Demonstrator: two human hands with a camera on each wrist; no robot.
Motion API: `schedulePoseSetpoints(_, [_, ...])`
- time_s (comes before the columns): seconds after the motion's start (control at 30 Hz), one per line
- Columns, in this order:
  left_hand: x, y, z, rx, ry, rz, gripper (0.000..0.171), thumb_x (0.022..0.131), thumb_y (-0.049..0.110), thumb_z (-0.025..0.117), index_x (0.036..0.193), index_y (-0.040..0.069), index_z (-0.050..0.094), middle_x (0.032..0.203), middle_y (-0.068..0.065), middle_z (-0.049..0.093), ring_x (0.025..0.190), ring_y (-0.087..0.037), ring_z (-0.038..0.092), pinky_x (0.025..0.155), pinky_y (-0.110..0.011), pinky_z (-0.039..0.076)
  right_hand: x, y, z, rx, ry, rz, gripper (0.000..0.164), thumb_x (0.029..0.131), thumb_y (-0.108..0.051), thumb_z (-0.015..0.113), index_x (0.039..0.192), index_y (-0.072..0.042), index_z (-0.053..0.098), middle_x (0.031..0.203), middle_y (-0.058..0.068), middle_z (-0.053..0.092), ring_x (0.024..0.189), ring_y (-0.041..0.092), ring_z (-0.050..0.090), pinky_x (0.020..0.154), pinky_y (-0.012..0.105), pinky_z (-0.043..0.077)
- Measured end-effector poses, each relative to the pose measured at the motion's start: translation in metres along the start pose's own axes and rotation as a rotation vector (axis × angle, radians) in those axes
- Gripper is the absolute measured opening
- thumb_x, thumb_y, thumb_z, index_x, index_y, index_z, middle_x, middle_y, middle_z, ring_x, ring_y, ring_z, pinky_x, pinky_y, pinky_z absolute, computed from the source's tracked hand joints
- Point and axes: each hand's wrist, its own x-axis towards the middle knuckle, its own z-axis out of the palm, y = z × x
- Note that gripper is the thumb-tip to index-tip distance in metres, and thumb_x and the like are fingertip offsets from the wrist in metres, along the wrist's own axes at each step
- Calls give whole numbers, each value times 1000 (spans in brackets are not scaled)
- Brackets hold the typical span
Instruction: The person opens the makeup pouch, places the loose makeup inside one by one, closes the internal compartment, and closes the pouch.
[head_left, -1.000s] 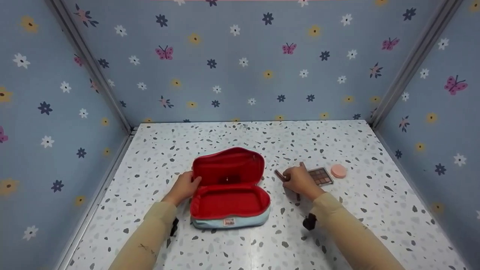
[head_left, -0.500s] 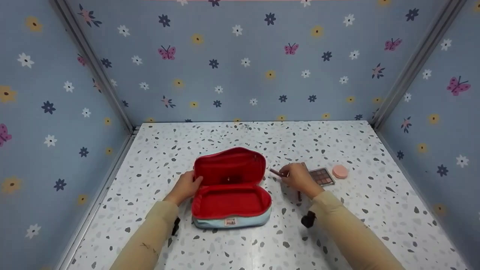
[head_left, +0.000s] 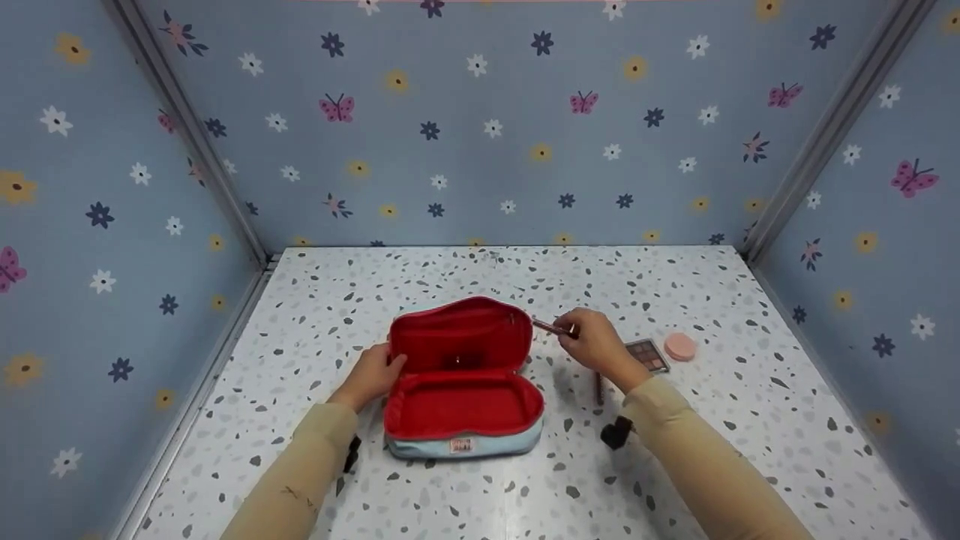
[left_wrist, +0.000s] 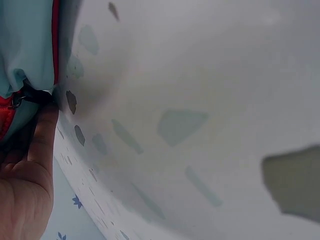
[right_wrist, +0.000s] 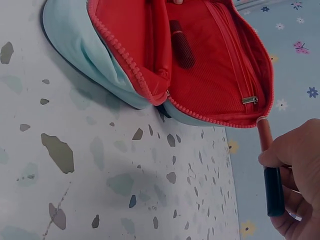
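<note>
A light blue zip pouch with red lining lies unzipped, its lid raised. My left hand grips the lid's left edge, thumb inside; in the left wrist view, that hand is partly hidden behind the fabric. My right hand pinches a lip gloss tube, its dark cap toward the palm. In the right wrist view, the tube's pinkish end points at the lid's rim. A dark tube shows against the lid's mesh lining.
Right of the pouch lie a slim brown stick, an eyeshadow palette partly behind my right hand, and a round pink case. Blue patterned walls enclose the speckled table at the back and sides.
My right hand has lifted the lip gloss tube off the table beside the palette and brought it up and left toward the lid. My left hand stays on the lid's edge.
</note>
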Motion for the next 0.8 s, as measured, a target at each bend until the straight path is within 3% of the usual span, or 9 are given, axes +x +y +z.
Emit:
schedulePoseSetpoints(0.13, [0, -1, -2, -16, -6, 13, 28, 110, 11, 55, 125, -7, 71, 110, -16, 78, 95, -21, 67, 99, -48, 57, 1, -6, -1, 14, 23, -32, 13, 98, 1, 72, 108, 0, 81, 101, 16, 76, 86, 26, 68, 78, 44, 59])
schedulePoseSetpoints(0.33, [1, -7, -4, -41, -12, 88, 27, 109, 11, 55, 119, -8, 71, 101, -15, 77, 87, -18, 66, 89, -42, 59, 5, -13, 2, 47, 33, -60, 13, 98, 1, 71, 108, -1, 81, 99, 14, 74, 85, 23, 65, 78, 41, 57])
schedulePoseSetpoints(0.57, [-2, 0, 0, -26, 3, 16, 27, 110, 9, 55, 125, -7, 71, 109, -18, 79, 97, -22, 69, 101, -50, 58, 9, -25, 4, 88, 13, -78, 15, 102, -2, 70, 113, -5, 81, 107, 12, 73, 91, 23, 66, 82, 41, 58])
schedulePoseSetpoints(0.8, [-2, 1, 0, -4, 12, 9, 25, 111, 8, 55, 121, -8, 71, 103, -16, 77, 91, -20, 67, 94, -45, 58, 18, -36, 7, 97, 9, -152, 16, 104, 0, 68, 115, -3, 80, 110, 15, 73, 105, 31, 73, 97, 46, 63])
